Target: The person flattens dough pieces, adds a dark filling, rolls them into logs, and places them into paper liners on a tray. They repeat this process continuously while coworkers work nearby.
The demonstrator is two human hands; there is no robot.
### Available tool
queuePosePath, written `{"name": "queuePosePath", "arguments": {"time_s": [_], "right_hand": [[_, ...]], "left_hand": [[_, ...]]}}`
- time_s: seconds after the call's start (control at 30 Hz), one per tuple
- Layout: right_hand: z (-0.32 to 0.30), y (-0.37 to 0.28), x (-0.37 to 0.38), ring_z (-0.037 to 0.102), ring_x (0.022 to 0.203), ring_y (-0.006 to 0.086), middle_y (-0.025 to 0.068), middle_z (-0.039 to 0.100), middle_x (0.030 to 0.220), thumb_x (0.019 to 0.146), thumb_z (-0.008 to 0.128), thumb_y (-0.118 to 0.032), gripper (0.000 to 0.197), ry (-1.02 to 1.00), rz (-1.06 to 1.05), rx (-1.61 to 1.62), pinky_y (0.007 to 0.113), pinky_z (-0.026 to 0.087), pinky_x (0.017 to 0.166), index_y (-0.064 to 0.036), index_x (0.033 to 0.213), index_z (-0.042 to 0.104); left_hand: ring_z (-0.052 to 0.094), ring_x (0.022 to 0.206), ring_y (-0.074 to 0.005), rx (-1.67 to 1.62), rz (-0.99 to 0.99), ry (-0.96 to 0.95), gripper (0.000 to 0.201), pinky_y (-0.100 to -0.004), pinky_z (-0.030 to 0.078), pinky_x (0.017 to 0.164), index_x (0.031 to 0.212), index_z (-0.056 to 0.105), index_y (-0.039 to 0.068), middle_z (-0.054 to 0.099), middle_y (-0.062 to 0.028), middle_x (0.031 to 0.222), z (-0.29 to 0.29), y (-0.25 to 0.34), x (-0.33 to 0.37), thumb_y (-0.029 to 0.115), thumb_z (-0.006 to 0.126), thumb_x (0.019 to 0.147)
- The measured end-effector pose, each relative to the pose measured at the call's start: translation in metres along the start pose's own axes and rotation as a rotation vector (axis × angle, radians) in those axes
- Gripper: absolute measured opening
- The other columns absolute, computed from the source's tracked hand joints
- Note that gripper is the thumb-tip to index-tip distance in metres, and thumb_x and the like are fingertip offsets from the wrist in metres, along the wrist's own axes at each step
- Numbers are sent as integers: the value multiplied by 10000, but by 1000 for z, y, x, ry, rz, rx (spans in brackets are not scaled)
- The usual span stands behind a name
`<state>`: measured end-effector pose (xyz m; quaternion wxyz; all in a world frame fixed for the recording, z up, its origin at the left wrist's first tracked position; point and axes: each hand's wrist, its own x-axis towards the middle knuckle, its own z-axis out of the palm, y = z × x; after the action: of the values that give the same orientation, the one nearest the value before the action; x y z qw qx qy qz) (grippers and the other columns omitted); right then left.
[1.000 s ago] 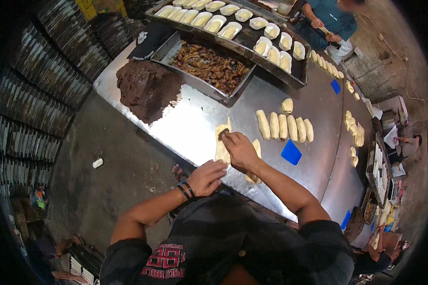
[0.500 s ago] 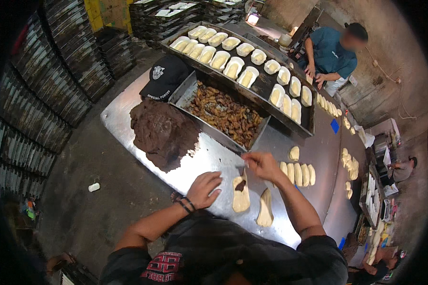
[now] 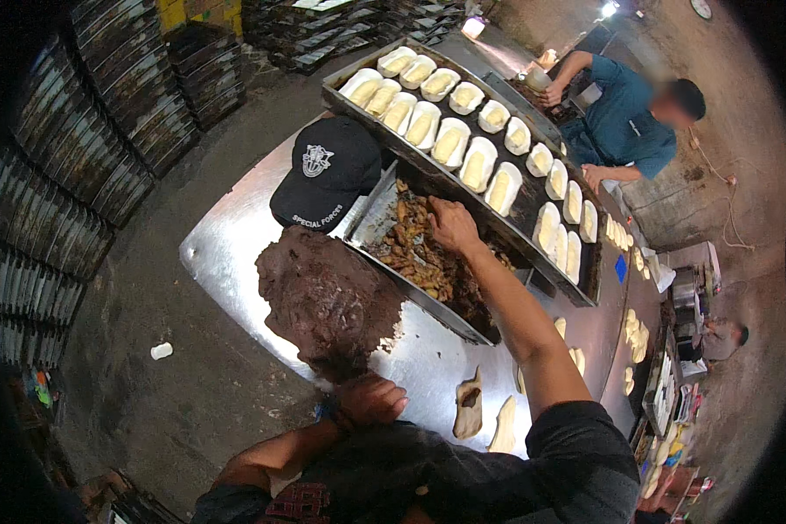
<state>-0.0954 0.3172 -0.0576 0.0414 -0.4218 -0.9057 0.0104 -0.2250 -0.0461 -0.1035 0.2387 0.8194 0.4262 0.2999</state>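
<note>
Since half a second earlier, the right hand (image 3: 452, 225) had left the flattened dough pieces (image 3: 469, 403) for the filling tray (image 3: 368, 217), fingers curled into brown chunks. Left of it on the steel table (image 3: 214, 253) sat a dark paste mound (image 3: 327, 301); the left hand (image 3: 371, 400) rested loosely closed by its near edge. Stacked pans (image 3: 44, 227) lined the room. The tray ran diagonally, away rightward.

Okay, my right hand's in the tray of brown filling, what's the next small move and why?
Probably pinch up a small portion and carry it back: your right hand rests on the chunky filling, and beside the dough piece already dabbed dark lies a plain strip. Left hand stays by the dark paste mound.
</note>
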Motion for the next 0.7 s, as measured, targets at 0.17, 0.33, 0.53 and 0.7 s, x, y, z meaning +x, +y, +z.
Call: {"name": "queuePosePath", "arguments": {"time_s": [0.17,0.33,0.53,0.7], "right_hand": [[3,-6,21,654,942,377,181,682,978,769,709,-198,467,-160,118,-103,477,541,811,-43,1197,600],[-30,-4,-16,683,834,325,212,681,868,796,731,-244,310,103,185,251,418,535,744,-100,1070,706],[-87,1,-152,588,789,72,-7,687,904,861,737,-133,224,-150,372,1034,240,474,720,-24,1052,697],[-85,-14,-285,604,847,76,-7,687,943,876,713,-115,191,-321,378,1171,243,487,781,-24,1043,695]], "left_hand": [[628,757,-284,-90,47,68,134,-416,519,698,868,642,65,615,-99,780,4,-3,1,192,600,870],[633,797,-308,-110,-54,202,135,-442,513,725,862,652,79,630,-119,825,11,3,-6,212,633,850],[626,796,-330,-107,-153,-85,232,-445,509,705,1003,668,70,640,-127,852,21,-4,-4,213,665,820],[579,817,-333,-46,-197,228,257,-433,464,716,1070,651,34,615,-133,918,15,17,6,194,601,875]]}}
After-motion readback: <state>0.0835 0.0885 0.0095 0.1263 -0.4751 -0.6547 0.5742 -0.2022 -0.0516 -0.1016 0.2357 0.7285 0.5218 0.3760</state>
